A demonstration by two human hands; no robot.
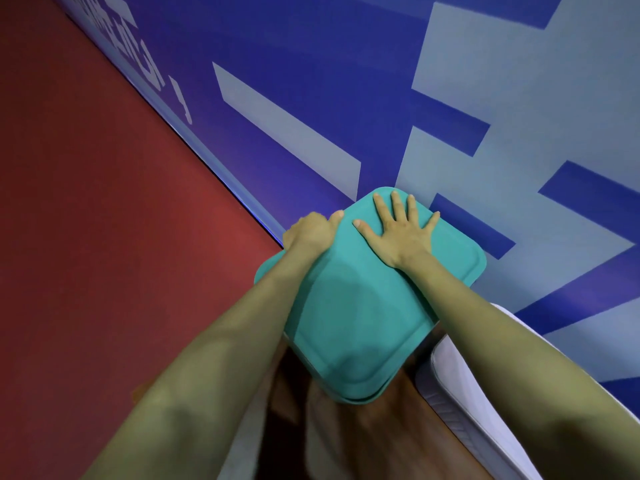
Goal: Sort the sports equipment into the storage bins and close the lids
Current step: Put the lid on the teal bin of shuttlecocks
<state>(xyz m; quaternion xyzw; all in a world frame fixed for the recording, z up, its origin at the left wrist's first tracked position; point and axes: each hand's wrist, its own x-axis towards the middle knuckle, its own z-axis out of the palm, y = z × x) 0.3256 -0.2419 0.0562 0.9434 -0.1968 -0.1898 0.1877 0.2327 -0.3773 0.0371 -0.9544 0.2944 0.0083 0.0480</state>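
**Teal Lid: Position and Hand Contact**

The teal lid [360,306] lay flat, top face up, over the far end of the brown wooden surface [388,441]. Its far corner reached close to the blue wall [311,64]. It was a rounded rectangle with a raised ridge running just inside its rim. What lay under the lid could not be made out.

The left hand [310,233] grasped the lid at its far left edge. The fingers were curled down over the rim and out of view below it, and the thumb lay on the top face, pointing toward the far corner.

The right hand [398,233] rested palm down on the far part of the top face. Its fingers were straight and spread, and the fingertips stopped just short of the far corner. It grasped nothing. Both forearms extended from the near edge of the view, across the lid's two long sides.

A white ribbed container [450,379] stood just beside the lid's near right edge, on the right side of the wooden surface.

The red floor [104,202] occupied the area to the left and met the wall along a diagonal line. The wall carried pale blue blocks and partial lettering; the lettering was not legible.
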